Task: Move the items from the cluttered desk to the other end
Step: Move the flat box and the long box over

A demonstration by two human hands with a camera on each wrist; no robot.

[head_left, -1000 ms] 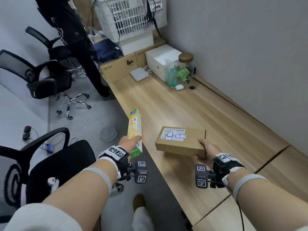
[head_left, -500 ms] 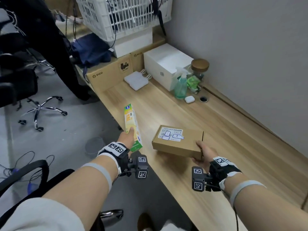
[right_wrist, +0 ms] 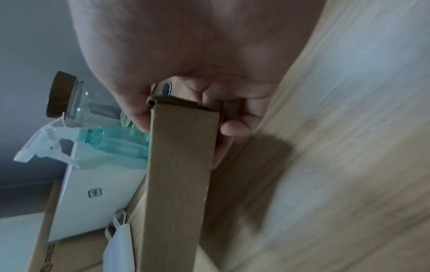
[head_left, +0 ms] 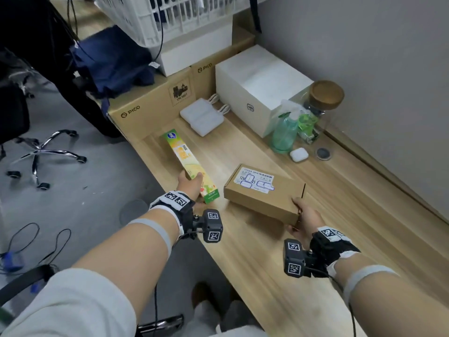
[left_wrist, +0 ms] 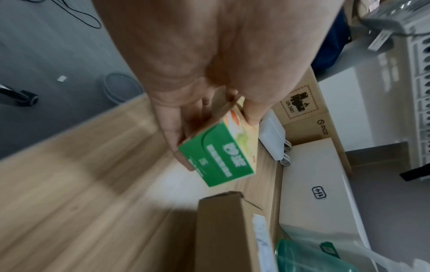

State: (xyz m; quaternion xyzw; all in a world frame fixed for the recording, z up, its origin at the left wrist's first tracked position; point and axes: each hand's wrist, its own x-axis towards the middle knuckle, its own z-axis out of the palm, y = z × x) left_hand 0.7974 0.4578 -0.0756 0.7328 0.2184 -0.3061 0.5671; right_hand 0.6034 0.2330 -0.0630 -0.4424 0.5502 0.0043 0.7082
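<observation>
Pale wood-grain desk (head_left: pixel 328 251) runs along a grey wall (head_left: pixel 364 57). At its far end stand brown cardboard cartons printed PICO (head_left: pixel 145 110), a white rectangular box (head_left: pixel 262 86), a flat white power adapter (head_left: pixel 201 116), a translucent green spray bottle (head_left: pixel 284 135), a glass jar with a wooden lid (head_left: pixel 325 98) and a small white earbud case (head_left: pixel 298 154).

Left hand (head_left: pixel 189 184) grips the long green-and-yellow printed carton (head_left: pixel 187 161) near its green end, thumb on top and fingers (left_wrist: pixel 172 132) wrapped beneath; the carton slants above the desk's near edge. Whether it touches the wood cannot be told.

Right hand (head_left: pixel 303 216) pinches a corner of the flat brown cardboard box with a white label (head_left: pixel 262 190), thumb on one face and fingers (right_wrist: pixel 235 127) on the opposite face. That box sits just right of the carton, apart from it, its held corner raised off the desk.
</observation>
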